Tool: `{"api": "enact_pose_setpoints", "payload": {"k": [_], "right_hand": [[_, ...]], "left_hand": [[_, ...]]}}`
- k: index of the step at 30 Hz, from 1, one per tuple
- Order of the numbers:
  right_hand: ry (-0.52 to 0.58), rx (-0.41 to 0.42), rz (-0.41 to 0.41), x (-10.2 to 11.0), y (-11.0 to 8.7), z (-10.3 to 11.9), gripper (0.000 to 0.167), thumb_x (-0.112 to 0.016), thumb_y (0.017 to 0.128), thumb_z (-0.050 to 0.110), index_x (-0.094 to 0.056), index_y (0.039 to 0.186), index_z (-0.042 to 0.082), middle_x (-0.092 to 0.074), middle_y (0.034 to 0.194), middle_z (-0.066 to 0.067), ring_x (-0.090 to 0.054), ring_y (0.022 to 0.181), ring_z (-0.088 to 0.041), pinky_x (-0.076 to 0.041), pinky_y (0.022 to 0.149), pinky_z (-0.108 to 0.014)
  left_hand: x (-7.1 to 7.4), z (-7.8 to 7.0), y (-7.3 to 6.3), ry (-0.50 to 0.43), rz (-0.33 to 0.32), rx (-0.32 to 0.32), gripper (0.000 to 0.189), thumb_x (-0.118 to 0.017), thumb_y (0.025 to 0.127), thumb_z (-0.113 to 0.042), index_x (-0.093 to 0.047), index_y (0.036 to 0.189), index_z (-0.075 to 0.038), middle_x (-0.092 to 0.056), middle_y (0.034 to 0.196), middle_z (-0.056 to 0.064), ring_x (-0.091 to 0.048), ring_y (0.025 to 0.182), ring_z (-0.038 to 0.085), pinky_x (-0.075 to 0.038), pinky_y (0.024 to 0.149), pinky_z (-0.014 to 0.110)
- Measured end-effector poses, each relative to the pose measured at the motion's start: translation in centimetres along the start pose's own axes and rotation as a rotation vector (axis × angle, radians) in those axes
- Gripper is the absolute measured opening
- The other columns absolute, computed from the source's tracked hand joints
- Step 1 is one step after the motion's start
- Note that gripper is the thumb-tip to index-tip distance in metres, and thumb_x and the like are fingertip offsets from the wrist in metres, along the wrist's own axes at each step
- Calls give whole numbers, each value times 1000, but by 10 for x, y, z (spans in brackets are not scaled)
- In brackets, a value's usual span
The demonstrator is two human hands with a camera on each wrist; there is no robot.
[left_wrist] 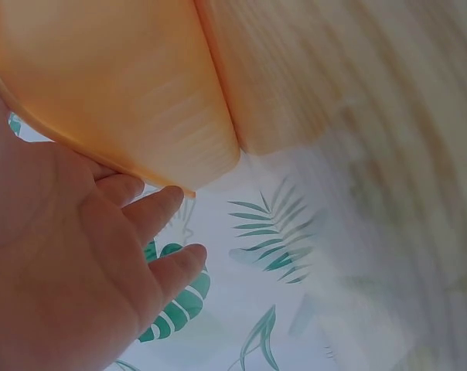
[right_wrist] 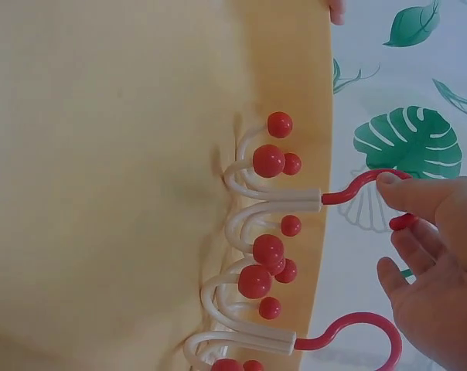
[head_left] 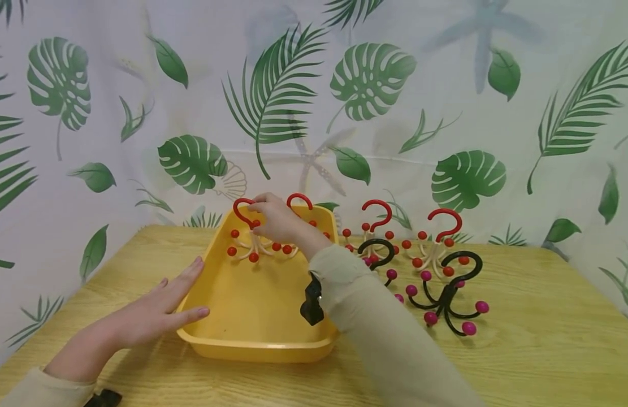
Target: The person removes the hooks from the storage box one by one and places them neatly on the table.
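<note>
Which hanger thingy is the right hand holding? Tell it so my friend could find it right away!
On the wooden table, look for the yellow tray. At its far end, find the left cream hanger with red balls. Unlike its twin on the right, its red hook is held by the person's right hand.
</note>
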State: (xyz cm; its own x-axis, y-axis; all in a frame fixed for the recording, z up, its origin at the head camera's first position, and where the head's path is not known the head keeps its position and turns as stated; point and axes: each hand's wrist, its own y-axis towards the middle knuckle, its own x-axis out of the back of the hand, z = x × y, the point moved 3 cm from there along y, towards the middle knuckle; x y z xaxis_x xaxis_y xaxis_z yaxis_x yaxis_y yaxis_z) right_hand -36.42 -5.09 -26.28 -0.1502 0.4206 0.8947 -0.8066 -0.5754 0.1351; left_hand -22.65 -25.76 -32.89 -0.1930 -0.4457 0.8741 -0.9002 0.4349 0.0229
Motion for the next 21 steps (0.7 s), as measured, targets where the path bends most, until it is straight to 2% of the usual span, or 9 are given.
{"api": "enact_pose_setpoints", "payload": {"k": [7,14,21], "right_hand": [[-30,45,55,-1,-3,3,61,-64,90,2,-38,146,5,-28,150,-13,-33,134,-25,-33,107,-31],[32,65,37,10,-11,6,63,-63,90,-1,-36,146,5,-25,152,-12,-31,136,-26,-37,105,-30],[-14,137,-1,31,-25,16,58,-63,91,3,-41,144,5,-33,147,-12,-36,130,-25,-41,101,-29]], "left_hand": [[-1,0,0,-8,0,9,85,-51,95,-50,-3,155,-12,-2,159,11,-9,143,34,-3,108,64],[-1,1,0,-16,3,3,85,-51,95,-50,-2,155,-13,-1,159,10,-8,143,33,-2,108,64],[-1,2,0,-14,12,6,85,-50,95,-50,-1,155,-14,0,160,9,-8,143,33,-1,108,64]]}}
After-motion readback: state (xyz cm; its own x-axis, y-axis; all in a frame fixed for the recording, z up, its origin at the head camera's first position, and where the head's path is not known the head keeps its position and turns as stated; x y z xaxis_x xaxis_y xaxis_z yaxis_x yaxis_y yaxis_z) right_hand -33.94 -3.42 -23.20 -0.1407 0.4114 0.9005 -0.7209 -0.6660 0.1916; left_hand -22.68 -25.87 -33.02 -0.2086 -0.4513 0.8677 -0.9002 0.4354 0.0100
